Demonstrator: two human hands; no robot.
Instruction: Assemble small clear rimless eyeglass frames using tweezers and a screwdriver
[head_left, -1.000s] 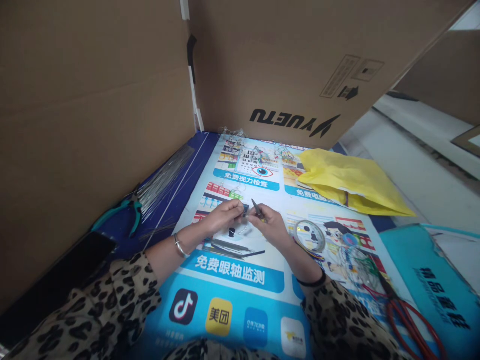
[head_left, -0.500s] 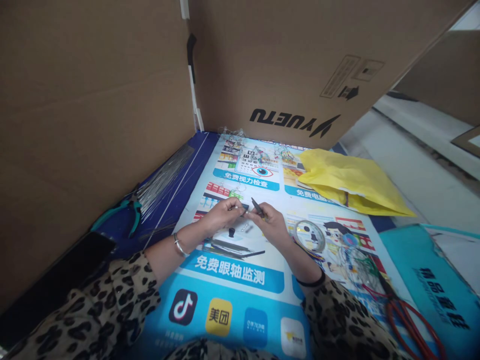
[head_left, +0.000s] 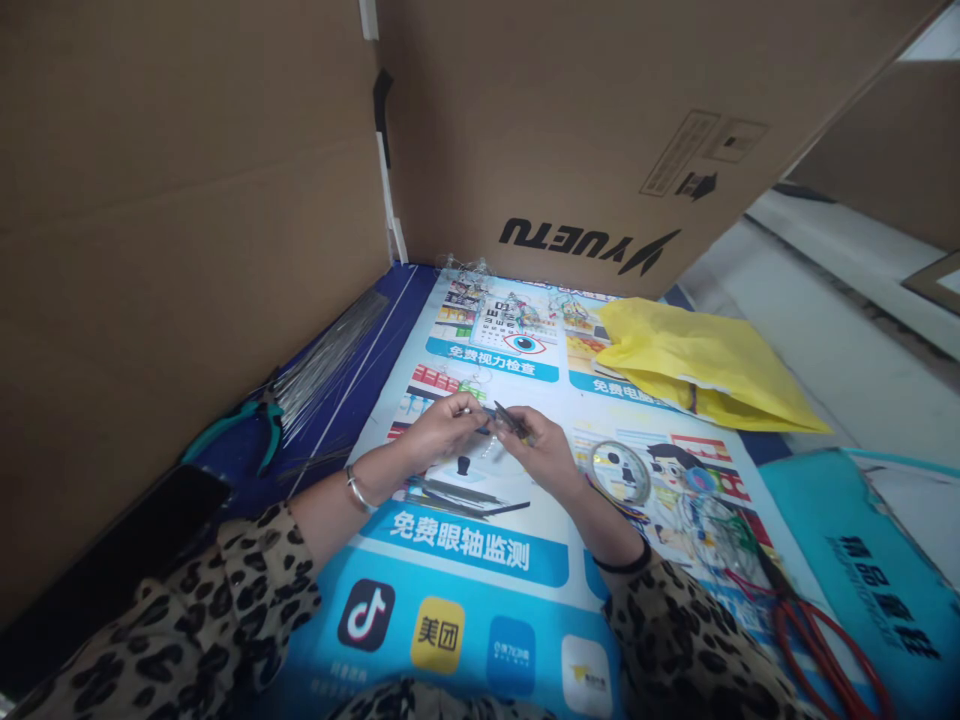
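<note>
While two bare hands work close together near the middle of the frame, the left hand (head_left: 450,432) has its fingertips pinched on one small piece (head_left: 488,424), too fine to make out clearly. Just beside it, the right hand (head_left: 538,450) grips one dark pointed tool (head_left: 508,416), its tip aimed toward the upper left. One silver bangle (head_left: 361,492) circles the left wrist, one black band (head_left: 634,564) the right. Beneath them, one printed sheet (head_left: 544,390) covers much of the blue bench (head_left: 394,340), with four square icons along its lower edge. At centre left lie one pair of teal-handled pliers (head_left: 271,440) and one bundle of thin wires (head_left: 330,360), its strands too many to count. Right of centre sits one round spool (head_left: 619,473); one yellow bag (head_left: 705,360) lies above it, toward the right edge. In the lower right are one pair of red-handled scissors (head_left: 821,640) and one teal packet (head_left: 855,560). Two large cardboard panels (head_left: 600,130) stand across the upper left and upper middle, meeting at one taped corner.
</note>
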